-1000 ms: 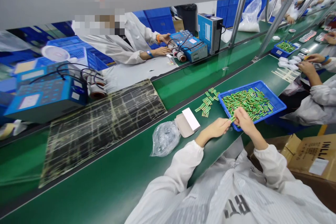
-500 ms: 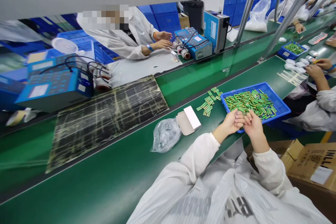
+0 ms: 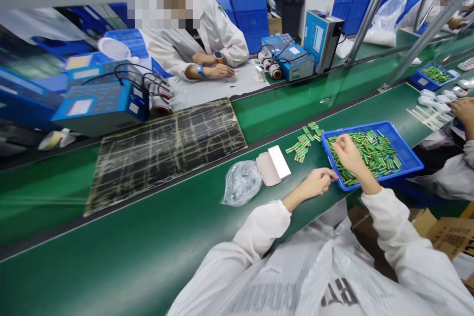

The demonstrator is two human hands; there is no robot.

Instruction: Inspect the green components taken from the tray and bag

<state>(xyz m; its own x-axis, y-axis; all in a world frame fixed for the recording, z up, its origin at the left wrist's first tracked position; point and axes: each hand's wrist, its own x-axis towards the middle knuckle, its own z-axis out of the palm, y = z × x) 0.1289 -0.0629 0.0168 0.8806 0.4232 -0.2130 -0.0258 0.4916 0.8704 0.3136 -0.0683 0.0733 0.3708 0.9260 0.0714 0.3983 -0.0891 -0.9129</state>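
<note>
The right hand is seen curled among green sticks in the blue tray beneath it, the left hand loosely closed just beside, holdings of neither being discernible; sticks might be flicked out by a hasty lift.

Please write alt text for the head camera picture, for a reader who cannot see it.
A person's right hand reaches into a blue tray of small green cylinders; the left hand rests, curled, on the green belt beside it.

Bright light shining from above. Green belt glaring softly. Left side blurring. Edges bending. Shadows staying soft and small.
</note>
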